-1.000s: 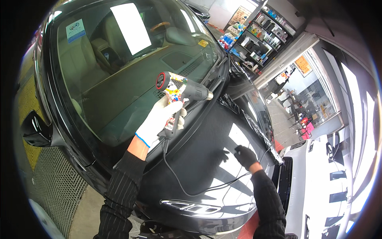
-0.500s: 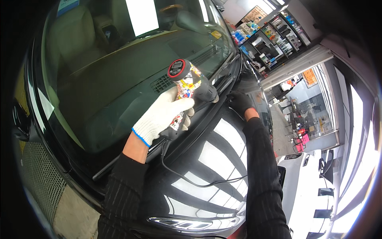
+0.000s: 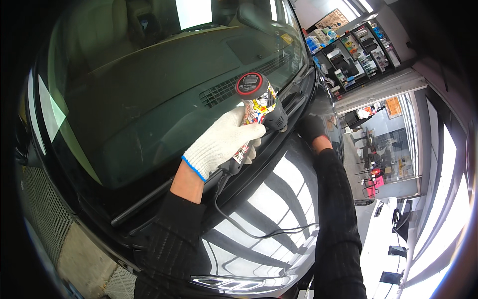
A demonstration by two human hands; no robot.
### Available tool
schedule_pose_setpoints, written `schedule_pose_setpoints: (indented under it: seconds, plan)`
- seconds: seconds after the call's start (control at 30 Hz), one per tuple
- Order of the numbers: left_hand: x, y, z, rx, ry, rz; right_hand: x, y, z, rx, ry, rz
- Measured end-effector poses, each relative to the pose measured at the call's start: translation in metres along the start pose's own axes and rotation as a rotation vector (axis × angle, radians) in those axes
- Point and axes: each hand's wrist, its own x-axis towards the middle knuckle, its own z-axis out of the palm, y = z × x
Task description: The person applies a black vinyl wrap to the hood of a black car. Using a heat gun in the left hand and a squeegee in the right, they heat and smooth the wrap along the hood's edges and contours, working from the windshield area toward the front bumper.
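My left hand, in a white knit glove with a blue cuff hem, is closed round the handle of a heat gun. The gun has a colourful printed body and a red-rimmed round end with a small display. Its dark nozzle points toward the far right, over the gap between the windshield and the glossy black hood. Near that far end, my right hand in a black glove is low at the hood's edge. Its fingers blend into the dark surface, so their pose is hidden.
From the gun's handle a black cord runs across the hood to my right sleeve. A wiper arm lies along the windshield's base. Shelves of bottles stand far right, with a white car nearer. Grating covers floor at left.
The whole view has shifted a little. My left hand and the heat gun sit farther right, with the display tilted more upward. My right hand's fingers show less than before.
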Motion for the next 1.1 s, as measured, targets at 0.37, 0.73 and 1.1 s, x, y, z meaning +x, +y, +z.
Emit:
schedule_pose_setpoints:
  seconds: [0.37,0.73,1.1]
  plan:
    - [0.007,-0.01,0.012,-0.061,0.049,0.013,0.007,0.01,0.017,0.232,0.006,-0.033]
    - [0.016,-0.015,0.023,-0.108,0.066,0.053,0.02,0.035,0.038,0.698,-0.065,-0.027]
    - [0.017,-0.019,0.026,-0.05,0.094,0.054,0.037,0.024,0.02,0.216,-0.151,0.041]
